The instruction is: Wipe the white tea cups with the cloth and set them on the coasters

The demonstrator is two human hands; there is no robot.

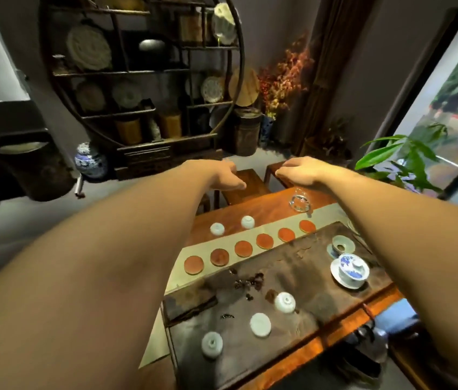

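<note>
Both hands raised beyond worktop (264, 204) far edge: left hand (219, 175), right hand (301, 171), fingers loosely curled, empty. White tea cups (260, 324) on dark tray (292, 266), well below fingers; coasters (243, 248) bare.

Wooden table (264, 205) carries a runner (253, 230), dark tray (306, 257) (slate-like), two cups (217, 228).

We find no text, label, brand or number that we can read anywhere; the blue marks on the lidded cup (350, 270) are painted patterns, not writing.
</note>
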